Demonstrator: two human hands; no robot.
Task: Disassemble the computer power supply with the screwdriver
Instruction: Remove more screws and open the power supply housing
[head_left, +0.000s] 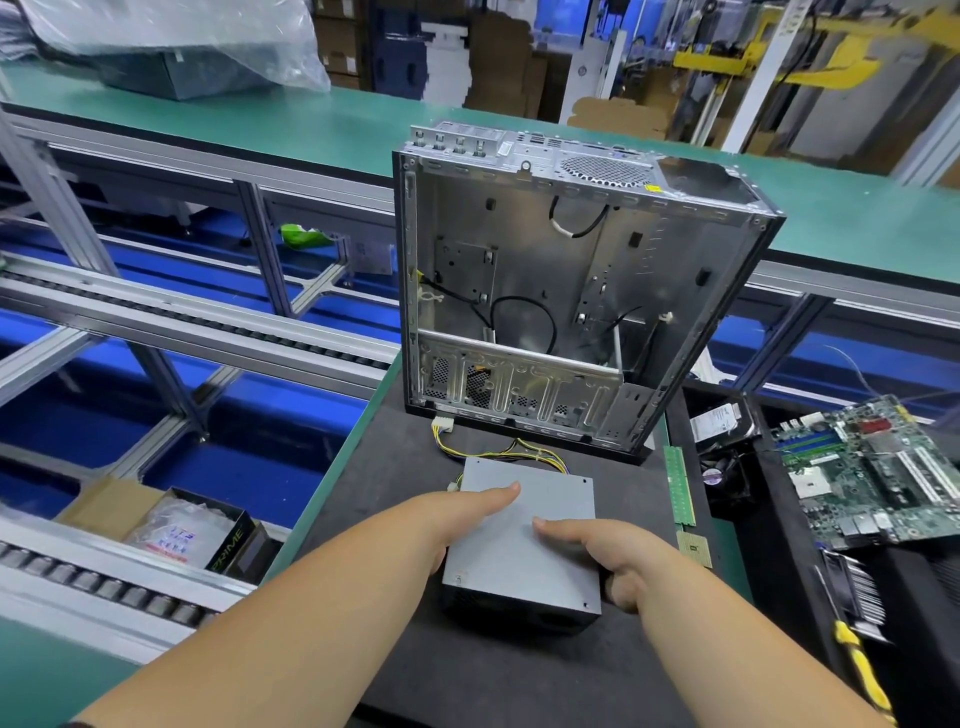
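We see both forearms reaching in from the bottom edge, bare, converging on the power supply (522, 540), which lies flat on the black mat (395, 467) just in front of the open computer case (571, 280). Left hand (457, 512) lies on the left part of the unit's top plate, thumb stretched straight across the metal, other fingers hidden past the left edge so we cannot tell how they sit. Right hand (597, 551) clamps the right side: thumb flat on the top plate, fingers curled down around the right wall. Thumbs point toward each other, apart, not touching. One power supply, grey top, dark sides, one bundle of yellow and black wires (524, 452) running off its far end to one white connector (442, 427) near the case's front edge. One case, standing upright, side panel off, interior mostly stripped, a few black cables loose inside. Right of the mat we count one green RAM stick (679, 486), one CPU chip (695, 550), one small fan (719, 475), one hard drive (719, 421), one motherboard (878, 470). One yellow-handled tool (857, 670) lies at the lower right edge, tip not visible, can't tell if it's the screwdriver. One heatsink (852, 592) sits just beside it. Left, below bench level, one open cardboard box (171, 525) with bagged items
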